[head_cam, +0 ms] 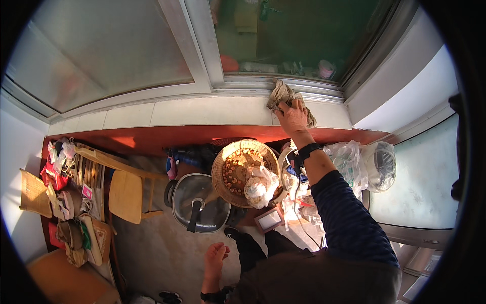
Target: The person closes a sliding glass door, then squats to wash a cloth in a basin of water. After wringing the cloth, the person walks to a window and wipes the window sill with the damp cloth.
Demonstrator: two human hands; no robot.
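Note:
My right hand (294,117) grips a crumpled beige-brown cloth (281,93) and presses it on the white tiled window sill (212,110). The cloth's upper end touches the metal track (246,84) of the sliding window, and part of it hangs out under my fingers toward the sill's front edge. My left hand (216,258) is low in front of my body, its fingers loosely curled, with nothing seen in it. Below the sill, under my right forearm, a round wicker basket (218,167) holds small brown pieces and a clear plastic bag (260,186).
A lidded electric pan (182,205) stands left of the basket. Farther left are a wooden chair (125,195) and piled bags and cloths (68,205). Plastic bags (345,163) and a power cord (298,205) lie below my right arm. A frosted glass panel (417,178) bounds the right.

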